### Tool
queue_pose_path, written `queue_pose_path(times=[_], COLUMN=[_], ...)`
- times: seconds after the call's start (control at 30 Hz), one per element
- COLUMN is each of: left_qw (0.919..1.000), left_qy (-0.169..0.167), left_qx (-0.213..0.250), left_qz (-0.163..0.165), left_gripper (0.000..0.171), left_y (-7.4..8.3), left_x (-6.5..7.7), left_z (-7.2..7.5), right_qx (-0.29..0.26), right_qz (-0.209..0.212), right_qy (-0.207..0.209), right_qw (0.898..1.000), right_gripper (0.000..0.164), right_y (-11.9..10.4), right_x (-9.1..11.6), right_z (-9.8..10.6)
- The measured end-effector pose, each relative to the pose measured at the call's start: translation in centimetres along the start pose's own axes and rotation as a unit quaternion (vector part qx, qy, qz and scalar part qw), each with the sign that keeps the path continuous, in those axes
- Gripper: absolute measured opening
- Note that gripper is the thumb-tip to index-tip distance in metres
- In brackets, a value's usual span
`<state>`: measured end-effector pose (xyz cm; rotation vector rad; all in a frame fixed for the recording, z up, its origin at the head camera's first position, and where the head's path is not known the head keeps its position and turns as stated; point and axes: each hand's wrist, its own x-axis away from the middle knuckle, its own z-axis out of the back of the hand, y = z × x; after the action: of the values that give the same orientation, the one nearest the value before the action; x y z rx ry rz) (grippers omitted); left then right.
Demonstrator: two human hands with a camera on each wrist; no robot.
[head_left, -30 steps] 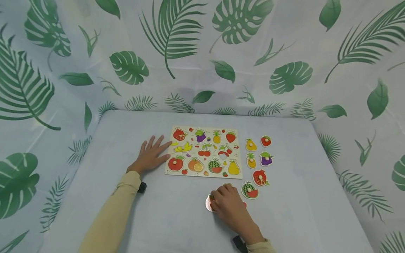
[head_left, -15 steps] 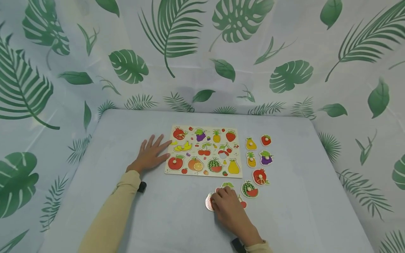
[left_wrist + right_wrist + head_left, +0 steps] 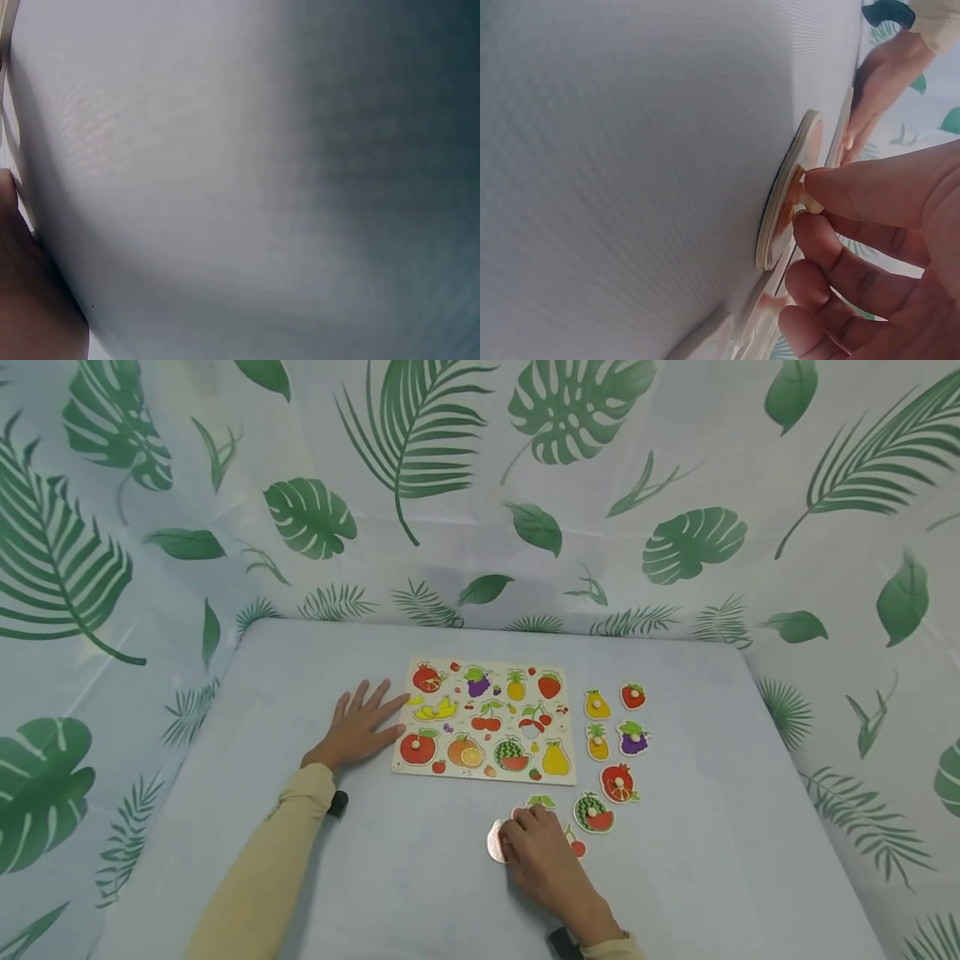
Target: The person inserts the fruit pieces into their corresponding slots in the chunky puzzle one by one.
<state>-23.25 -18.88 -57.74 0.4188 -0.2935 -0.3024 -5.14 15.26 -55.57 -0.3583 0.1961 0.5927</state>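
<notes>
My right hand pinches the small wooden knob of a round fruit puzzle piece between thumb and forefinger. The piece's thin edge shows close over the tabletop in the right wrist view; its picture is mostly covered by my fingers. Partly under the same hand lie two cherry pieces, one with green leaves and one with a red cherry. My left hand lies with fingers spread, fingertips at the left edge of the fruit puzzle board. A knobbed apple piece sits on that board.
Right of the board lie knobbed pieces: pear, strawberry, pineapple, grapes, pomegranate and watermelon. A pale cloth covers the table. Leaf-printed curtains stand behind and at both sides.
My right hand has drawn back slightly toward the right, uncovering more of the cherry pieces, while its fingers stay at the round piece. My left hand has stayed in place.
</notes>
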Motion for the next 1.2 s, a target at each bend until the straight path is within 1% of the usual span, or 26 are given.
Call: queue_pose_path(times=[0.2, 0.43, 0.57, 0.7, 0.83, 0.97, 1.1, 1.2], left_qw=[1.0, 1.0, 0.9999, 0.9999, 0.9999, 0.9998, 0.9998, 0.9999], left_qy=[0.002, 0.004, 0.011, 0.008, 0.014, 0.021, 0.018, 0.012], left_qx=[-0.007, -0.003, 0.0, 0.007, -0.002, -0.001, -0.001, -0.002], left_qz=[0.004, -0.005, -0.008, -0.005, -0.004, -0.004, -0.006, -0.009], left_gripper=[0.072, 0.072, 0.071, 0.07, 0.07, 0.07, 0.07, 0.071], left_y=[0.1, -0.1, -0.3, 0.0, -0.5, -0.8, -0.5, -0.3], left_x=[0.1, 0.2, 0.2, 0.3, 0.2, 0.2, 0.2, 0.2], left_z=[0.0, -0.2, -0.2, -0.3, -0.1, 0.1, -0.1, -0.4], right_qx=[0.002, 0.013, 0.007, -0.004, -0.014, -0.009, 0.0, -0.006], right_qz=[-0.006, 0.001, 0.001, -0.001, 0.0, 0.014, 0.025, 0.014], right_qy=[-0.016, 0.0, 0.016, 0.023, 0.025, 0.032, 0.043, 0.037], right_qw=[1.0, 1.0, 1.0, 1.0, 1.0, 0.999, 0.999, 0.999], right_gripper=[0.02, 0.02, 0.018, 0.017, 0.013, 0.009, 0.01, 0.011], right_y=[0.0, 0.5, 0.9, 1.3, 1.5, 1.9, 2.3, 2.4], right_x=[-0.7, -2.3, -4.0, -5.6, -7.7, -9.6, -10.9, -11.5], right_z=[0.4, 0.6, 0.6, 0.9, 0.8, 0.3, -0.1, -0.4])
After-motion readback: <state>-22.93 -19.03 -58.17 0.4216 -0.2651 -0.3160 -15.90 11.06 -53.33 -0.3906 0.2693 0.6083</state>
